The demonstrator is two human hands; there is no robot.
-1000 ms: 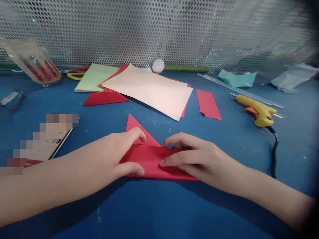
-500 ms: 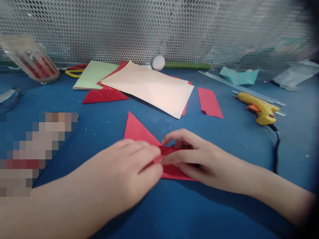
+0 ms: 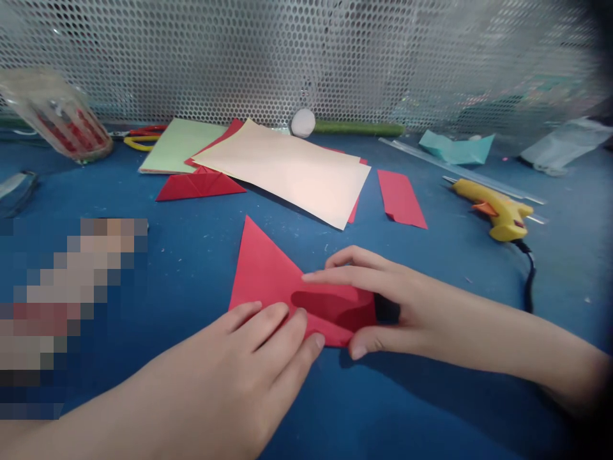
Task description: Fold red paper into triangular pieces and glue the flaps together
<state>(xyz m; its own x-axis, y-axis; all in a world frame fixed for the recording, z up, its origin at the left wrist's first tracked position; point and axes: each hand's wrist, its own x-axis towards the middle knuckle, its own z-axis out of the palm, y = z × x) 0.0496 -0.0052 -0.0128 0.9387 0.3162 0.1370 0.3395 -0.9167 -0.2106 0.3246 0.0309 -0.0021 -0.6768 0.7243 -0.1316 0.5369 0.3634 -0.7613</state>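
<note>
A folded red paper (image 3: 268, 271) lies on the blue table (image 3: 335, 409) in front of me, with one pointed flap reaching up and to the left. My left hand (image 3: 249, 370) lies flat with its fingertips pressing the paper's near edge. My right hand (image 3: 383, 306) pinches the paper's right end, with the forefinger stretched over the top and the thumb at the near corner. Part of the paper is hidden under both hands.
Farther back lie a cream sheet (image 3: 292, 169), a green sheet (image 3: 177, 144), a folded red triangle (image 3: 198, 184) and a red strip (image 3: 400, 199). A yellow glue gun (image 3: 498, 207) with its cord sits at right. Scissors (image 3: 141, 135), a plastic cup (image 3: 60, 115) and a mesh wall (image 3: 306, 57) stand behind.
My left hand has slid back toward me from the paper's middle to its near edge. The right hand has shifted to grip the right end, and more of the red flap shows.
</note>
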